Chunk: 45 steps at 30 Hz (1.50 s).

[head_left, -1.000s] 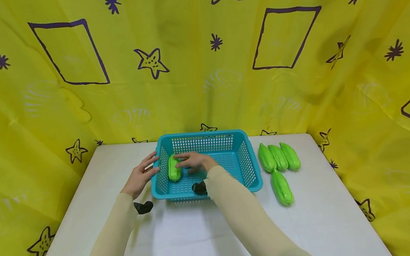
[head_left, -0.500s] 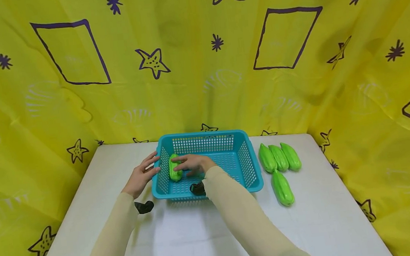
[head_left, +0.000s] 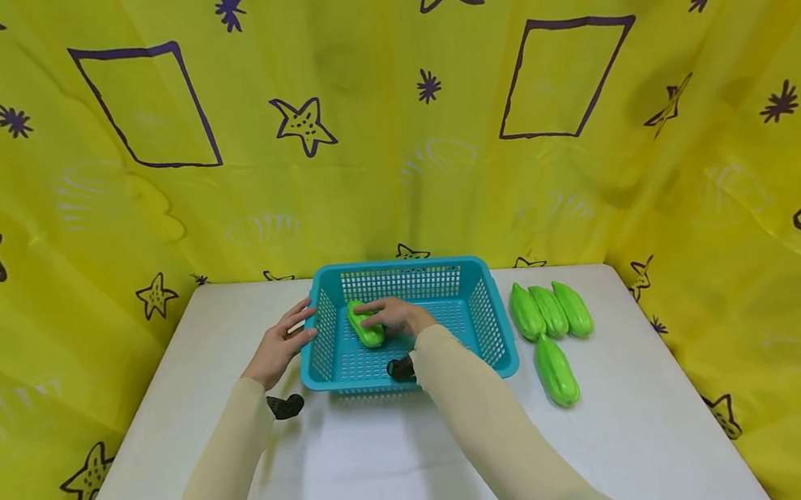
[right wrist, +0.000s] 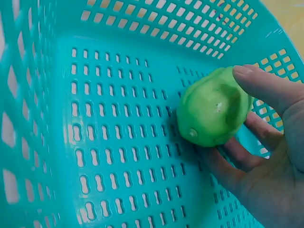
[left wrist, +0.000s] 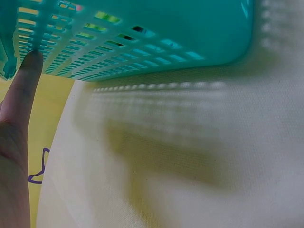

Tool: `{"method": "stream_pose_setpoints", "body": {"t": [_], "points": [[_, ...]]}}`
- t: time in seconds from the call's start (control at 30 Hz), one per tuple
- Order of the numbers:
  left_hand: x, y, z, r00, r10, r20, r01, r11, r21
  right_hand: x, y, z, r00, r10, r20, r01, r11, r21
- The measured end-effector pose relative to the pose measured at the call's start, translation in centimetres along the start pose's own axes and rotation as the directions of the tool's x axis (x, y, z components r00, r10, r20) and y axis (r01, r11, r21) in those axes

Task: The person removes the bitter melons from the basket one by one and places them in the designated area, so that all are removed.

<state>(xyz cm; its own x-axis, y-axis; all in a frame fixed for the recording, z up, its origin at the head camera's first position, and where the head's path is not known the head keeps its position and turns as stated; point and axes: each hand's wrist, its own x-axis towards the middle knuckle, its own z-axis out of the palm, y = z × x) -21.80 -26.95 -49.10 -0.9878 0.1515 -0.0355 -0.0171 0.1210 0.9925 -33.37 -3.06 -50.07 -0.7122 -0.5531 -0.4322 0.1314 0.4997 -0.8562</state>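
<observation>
In the head view a turquoise plastic basket [head_left: 402,264] stands at the back of the table. Inside it, towards the left, is a light-green elongated gourd [head_left: 369,336]. My right hand [head_left: 398,315] reaches in and grips this gourd from the right. The right wrist view shows the thumb on top of the gourd [right wrist: 204,114] and fingers [right wrist: 221,166] curled beneath it, close over the basket floor. My left hand [head_left: 277,351] touches the basket's left side with fingers extended. One finger [left wrist: 23,88] meets the slotted outer wall [left wrist: 180,33] in the left wrist view.
Right of the basket, three similar green gourds [head_left: 549,312] lie side by side on the white table [head_left: 367,490]. Another gourd [head_left: 557,372] lies in front of them. A yellow curtain [head_left: 394,185] with dark drawings hangs around the table's back and sides.
The gourd in the basket has moved right from near the left wall and now lies slanted, with my right hand on it. My left hand has stayed at the basket's left side.
</observation>
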Motion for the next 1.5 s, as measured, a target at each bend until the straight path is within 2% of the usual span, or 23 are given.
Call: {"method": "stream_pose_setpoints", "body": {"t": [0.03,0.17,0.27,0.47,0.53,0.83,1.0,1.23,1.37,1.5], "points": [[0.0,0.0,0.0,1.0,-0.003,-0.001,0.003,1.0,-0.003,0.0,0.1,-0.1,1.0,0.004,-0.019,-0.004,1.0,0.009],[0.9,-1.5,-0.3,1.0,0.011,-0.008,-0.011,1.0,0.028,0.0,0.6,-0.6,0.998,0.023,-0.065,-0.019,0.998,0.059],[1.4,-2.6,-0.7,1.0,0.017,-0.026,-0.015,0.998,0.057,0.0,0.7,-1.2,0.999,0.03,-0.041,-0.027,0.997,0.079],[1.2,-2.7,-0.7,0.999,0.019,-0.029,-0.017,0.999,0.051,-0.6,0.7,-2.1,0.999,0.035,0.03,-0.037,0.998,0.052],[1.1,-2.8,-0.7,0.999,0.013,-0.031,-0.011,0.999,0.045,-0.9,0.9,-2.3,0.998,0.042,0.036,-0.045,0.996,0.075],[0.8,-2.8,-0.3,0.999,0.003,-0.045,0.0,0.998,0.068,-2.0,2.0,-2.8,0.999,0.052,-0.01,-0.049,0.98,0.194],[1.0,-2.8,-0.3,0.999,0.009,-0.039,-0.007,0.998,0.058,-2.0,2.2,-3.2,1.0,0.022,-0.004,-0.021,0.971,0.238],[0.7,-2.0,0.0,0.999,-0.002,-0.037,0.003,0.999,0.047,-2.1,2.1,-3.8,0.998,0.003,0.062,-0.017,0.973,0.232],[0.4,-1.2,0.2,0.999,0.005,-0.031,-0.004,1.0,0.03,-2.1,2.1,-4.1,0.999,-0.017,0.05,0.004,0.971,0.238],[0.6,-1.7,0.0,0.999,-0.001,-0.035,0.003,0.999,0.047,-2.3,1.9,-4.3,0.999,-0.031,0.012,0.027,0.966,0.257]]}}
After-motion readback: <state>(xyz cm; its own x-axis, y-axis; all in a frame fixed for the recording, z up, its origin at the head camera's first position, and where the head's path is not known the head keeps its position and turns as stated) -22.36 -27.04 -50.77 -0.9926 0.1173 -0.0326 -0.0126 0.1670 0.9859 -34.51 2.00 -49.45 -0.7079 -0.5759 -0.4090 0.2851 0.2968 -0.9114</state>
